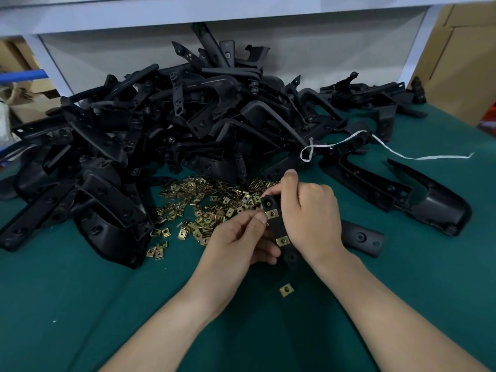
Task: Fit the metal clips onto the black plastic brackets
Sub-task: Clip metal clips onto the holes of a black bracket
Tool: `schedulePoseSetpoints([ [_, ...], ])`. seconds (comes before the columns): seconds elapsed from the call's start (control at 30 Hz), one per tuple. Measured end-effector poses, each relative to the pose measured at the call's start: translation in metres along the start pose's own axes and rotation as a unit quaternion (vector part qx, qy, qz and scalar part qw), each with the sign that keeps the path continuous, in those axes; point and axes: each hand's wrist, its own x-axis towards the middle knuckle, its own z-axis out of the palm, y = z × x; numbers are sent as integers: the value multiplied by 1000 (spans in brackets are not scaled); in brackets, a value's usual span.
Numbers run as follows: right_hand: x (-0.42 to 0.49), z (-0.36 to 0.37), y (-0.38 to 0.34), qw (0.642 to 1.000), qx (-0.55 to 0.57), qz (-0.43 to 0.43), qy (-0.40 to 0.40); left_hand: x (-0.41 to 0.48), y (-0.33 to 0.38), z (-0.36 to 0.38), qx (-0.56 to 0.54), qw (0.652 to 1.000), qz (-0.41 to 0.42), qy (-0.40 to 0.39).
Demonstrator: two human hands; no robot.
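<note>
The right hand (pixel 308 210) covered the right edge of the held bracket (pixel 279 229), and the left hand's (pixel 236 242) grip on its back was hidden. Its lower end was lost in shadow. Just beyond the bracket, the heap of clips (pixel 204 205) was partly hidden by both hands, and its far clips were too small to tell apart. Far left of the bracket, the pile of brackets (pixel 161 130) ran off the edge.

Green table (pixel 80 304): black bracket heap (pixel 188 116), brass clips (pixel 204 208) scattered, lone clip (pixel 286 290), white string (pixel 418 157).

Green table cover (pixel 80 304), white string (pixel 418 156), cardboard boxes (pixel 456 63), blue tube (pixel 24 75)
</note>
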Motion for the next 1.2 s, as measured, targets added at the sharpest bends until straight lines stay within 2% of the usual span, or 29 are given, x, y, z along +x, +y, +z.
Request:
schedulePoseSetpoints([
  [0.43,-1,1,3,1000,-12,-14,-11,1,1,-1,-9,1000,-12,16],
  [0.63,-3,-2,-1,997,48,-34,-45,0,6,-3,-16,999,-6,37],
  [0.7,-8,-9,-2,993,71,-70,-67,2,12,-8,-71,995,-6,72],
  [0.77,-18,-17,-2,980,81,-129,-129,3,21,-18,-146,984,-3,100],
  [0.87,-28,-25,-8,954,46,-209,-212,-1,26,-26,-186,977,1,100],
  [0.93,-30,-26,-15,943,18,-242,-227,-5,27,-28,-206,974,5,92],
  [1.0,-31,-25,-21,941,-17,-276,-195,-5,31,-29,-209,974,8,85],
  [1.03,-31,-25,-23,943,-24,-285,-170,-4,34,-30,-192,977,20,87],
  [1.1,-31,-28,-25,955,9,-263,-134,-2,39,-34,-65,988,72,120],
  [1.17,-27,-35,-25,970,111,-177,-125,0,41,-38,59,976,130,163],
  [1.2,-25,-40,-26,971,162,-134,-111,0,42,-39,75,971,146,176],
])
